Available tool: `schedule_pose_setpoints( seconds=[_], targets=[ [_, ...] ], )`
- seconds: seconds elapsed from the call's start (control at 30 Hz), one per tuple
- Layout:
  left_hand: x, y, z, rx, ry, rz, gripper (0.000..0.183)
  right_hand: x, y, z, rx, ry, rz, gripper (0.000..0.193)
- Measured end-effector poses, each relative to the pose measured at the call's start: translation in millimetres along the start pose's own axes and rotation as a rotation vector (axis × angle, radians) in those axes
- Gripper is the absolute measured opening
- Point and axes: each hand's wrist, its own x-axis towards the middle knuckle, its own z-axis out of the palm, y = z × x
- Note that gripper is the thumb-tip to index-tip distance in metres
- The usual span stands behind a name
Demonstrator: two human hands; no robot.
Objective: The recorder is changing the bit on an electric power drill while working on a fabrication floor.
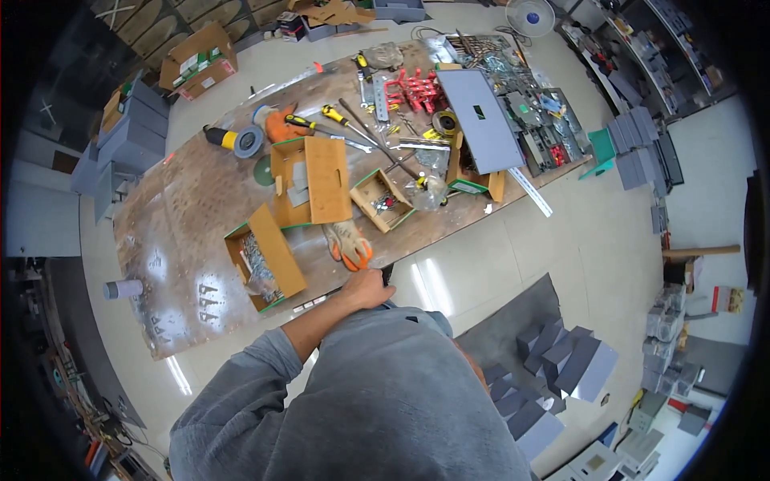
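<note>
My left hand (367, 289) is closed at the near edge of the workbench (176, 232), in front of my waist. A small dark thing (387, 275) shows by its fingers, too little of it to name. Just beyond the hand lies a work glove (347, 244) with orange fingertips. My right hand is hidden behind my body; only a sliver of the right arm (473, 365) shows. Left of the glove stands a cardboard box of metal fasteners (277, 264), its flap raised. Farther back are a larger open cardboard box (327, 180) and a small tray-like box (383, 200).
An angle grinder (233, 140), screwdrivers (345, 120), red clamp-like parts (413, 90) and a grey panel (481, 120) lie on the bench. Grey metal boxes (577, 365) stand on a dark mat at my right. A spray can (123, 289) is at the bench's left edge.
</note>
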Motion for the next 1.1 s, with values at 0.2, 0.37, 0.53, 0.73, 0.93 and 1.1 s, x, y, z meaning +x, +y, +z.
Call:
schedule_pose_setpoints(
  seconds=[0.2,0.37,0.53,0.73,0.93,1.1],
  targets=[
    [41,28,-12,0.057,-0.037,0.076,0.044,63,92,-52,0.159,-0.331,0.736,0.094],
    [63,59,-10,0.072,-0.054,0.108,0.042,61,88,-94,0.215,-0.358,0.621,0.091],
    [71,87,13,0.025,-0.015,0.083,0.04,76,119,-144,0.289,-0.152,0.748,0.075],
    [71,131,46,0.062,-0.017,0.056,0.038,81,213,-212,0.407,0.281,0.462,0.038],
    [69,153,80,0.126,-0.056,0.054,0.038,97,204,-255,0.621,0.344,0.622,0.034],
    [79,177,71,0.099,-0.085,0.046,0.04,136,202,-259,0.568,0.347,0.517,0.035]
  ],
)
